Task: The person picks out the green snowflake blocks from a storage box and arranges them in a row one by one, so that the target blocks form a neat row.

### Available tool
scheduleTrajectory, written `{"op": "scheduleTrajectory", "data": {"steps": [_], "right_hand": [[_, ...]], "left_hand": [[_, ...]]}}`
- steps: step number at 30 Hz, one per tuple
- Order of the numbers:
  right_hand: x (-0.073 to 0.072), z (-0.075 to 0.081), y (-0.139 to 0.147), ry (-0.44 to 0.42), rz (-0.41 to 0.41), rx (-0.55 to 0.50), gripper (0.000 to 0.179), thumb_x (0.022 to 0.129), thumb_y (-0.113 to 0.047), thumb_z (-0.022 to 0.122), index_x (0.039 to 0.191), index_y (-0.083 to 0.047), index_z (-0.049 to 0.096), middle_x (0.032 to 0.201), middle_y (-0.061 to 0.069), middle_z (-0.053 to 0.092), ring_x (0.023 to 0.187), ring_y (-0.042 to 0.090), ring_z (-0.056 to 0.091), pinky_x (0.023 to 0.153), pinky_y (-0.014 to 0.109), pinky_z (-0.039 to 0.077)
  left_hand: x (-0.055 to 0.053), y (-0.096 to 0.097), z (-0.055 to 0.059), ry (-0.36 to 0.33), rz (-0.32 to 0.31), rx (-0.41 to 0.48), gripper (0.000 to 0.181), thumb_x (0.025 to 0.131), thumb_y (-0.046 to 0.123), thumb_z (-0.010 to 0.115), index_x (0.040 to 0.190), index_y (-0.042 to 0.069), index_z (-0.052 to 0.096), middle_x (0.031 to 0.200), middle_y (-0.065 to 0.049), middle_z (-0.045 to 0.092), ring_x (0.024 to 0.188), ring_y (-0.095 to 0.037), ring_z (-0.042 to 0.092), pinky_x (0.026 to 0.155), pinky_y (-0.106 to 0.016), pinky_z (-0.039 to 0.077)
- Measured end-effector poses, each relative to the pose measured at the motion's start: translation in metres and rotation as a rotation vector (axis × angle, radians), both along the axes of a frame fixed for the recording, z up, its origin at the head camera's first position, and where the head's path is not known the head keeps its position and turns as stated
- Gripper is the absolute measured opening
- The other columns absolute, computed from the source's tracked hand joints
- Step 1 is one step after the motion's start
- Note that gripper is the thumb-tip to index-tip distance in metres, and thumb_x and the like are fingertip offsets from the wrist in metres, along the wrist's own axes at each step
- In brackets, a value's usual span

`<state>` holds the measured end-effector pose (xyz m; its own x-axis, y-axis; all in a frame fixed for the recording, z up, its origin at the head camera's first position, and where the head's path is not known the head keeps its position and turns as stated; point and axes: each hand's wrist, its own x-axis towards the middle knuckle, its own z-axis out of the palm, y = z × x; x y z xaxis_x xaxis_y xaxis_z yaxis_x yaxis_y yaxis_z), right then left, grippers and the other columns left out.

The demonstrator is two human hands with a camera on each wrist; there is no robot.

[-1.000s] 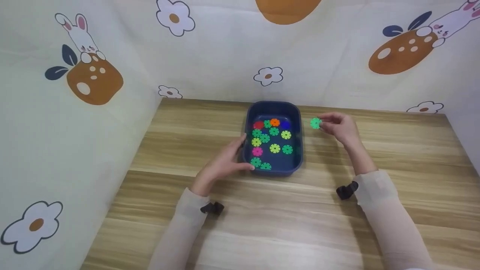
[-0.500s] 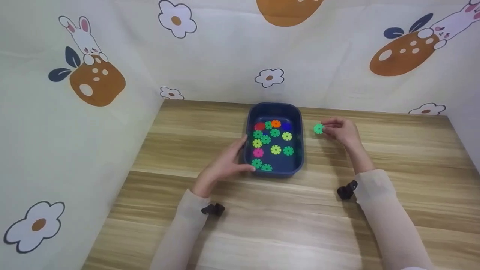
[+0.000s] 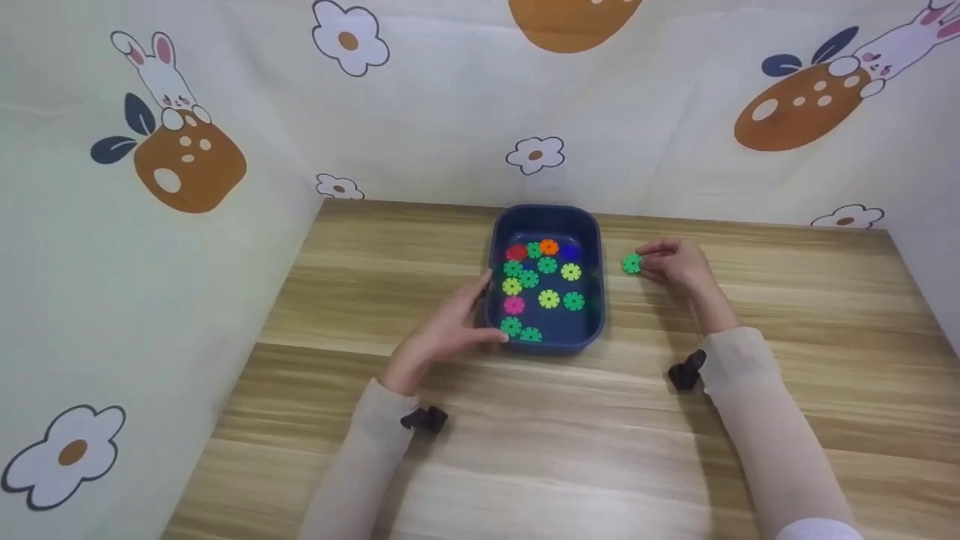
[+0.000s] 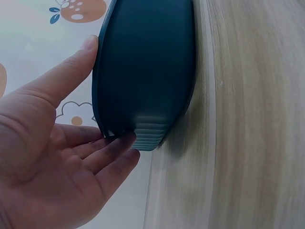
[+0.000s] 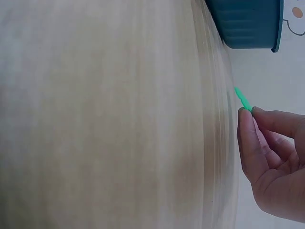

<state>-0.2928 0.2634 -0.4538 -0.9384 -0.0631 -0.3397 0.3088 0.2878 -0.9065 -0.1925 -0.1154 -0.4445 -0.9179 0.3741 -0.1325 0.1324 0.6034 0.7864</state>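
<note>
My right hand (image 3: 681,268) pinches a green notched plastic disc (image 3: 631,263) between thumb and fingertips, to the right of a dark blue bin (image 3: 566,328). Seen edge-on in the right wrist view, the disc (image 5: 243,98) tilts just above the wooden surface. My left hand (image 3: 448,324) holds the bin at its left side, thumb at the near-left corner. The left wrist view has the fingers bent at the bin's rim (image 4: 96,90). Inside the bin lie several similar discs, among them a red one (image 3: 517,252), an orange one (image 3: 549,247) and a pink one (image 3: 514,305).
The bin stands on a wood-grain table (image 3: 555,435), close to its far edge. A pale cloth (image 3: 442,112) printed with rabbits and flowers hangs at the back and both sides. Each sleeve carries a small black device, on the left (image 3: 425,418) and right (image 3: 685,371) wrists.
My right hand with the green disc has come down slightly toward the table, nearer to me. The left hand and the bin keep their places.
</note>
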Motion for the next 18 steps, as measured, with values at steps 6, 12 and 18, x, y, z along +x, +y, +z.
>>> {"op": "scheduleTrajectory", "data": {"steps": [6,12,18], "right_hand": [[-0.0007,-0.0048,-0.0024,0.004,-0.001,0.028,0.039,0.097,-0.001,0.059,0.132,0.014,0.053,0.105,0.002,0.067,0.083,-0.004,0.067,0.085,0.018,0.058],[-0.0017,-0.0039,-0.0022,0.007,0.012,0.1,0.038,0.099,-0.006,0.057,0.134,0.009,0.055,0.121,0.011,0.062,0.086,-0.005,0.065,0.087,0.017,0.057],[-0.0014,-0.0025,-0.0003,-0.009,0.006,0.066,0.041,0.1,-0.007,0.057,0.137,0.01,0.052,0.122,0.009,0.063,0.09,-0.004,0.065,0.089,0.017,0.057]], "left_hand": [[0.0013,-0.0003,-0.0014,0.003,0.001,0.022,0.104,0.081,0.032,0.083,0.161,0.014,0.018,0.166,-0.014,0.024,0.152,-0.032,0.026,0.125,-0.05,0.022],[0.001,-0.0013,-0.0011,0.004,-0.001,0.026,0.105,0.08,0.031,0.083,0.161,0.014,0.017,0.166,-0.013,0.024,0.152,-0.031,0.026,0.126,-0.049,0.022],[0.0004,-0.0007,-0.0009,0.0,-0.002,0.015,0.105,0.08,0.034,0.083,0.161,0.015,0.017,0.166,-0.011,0.024,0.153,-0.03,0.024,0.126,-0.049,0.021]]}}
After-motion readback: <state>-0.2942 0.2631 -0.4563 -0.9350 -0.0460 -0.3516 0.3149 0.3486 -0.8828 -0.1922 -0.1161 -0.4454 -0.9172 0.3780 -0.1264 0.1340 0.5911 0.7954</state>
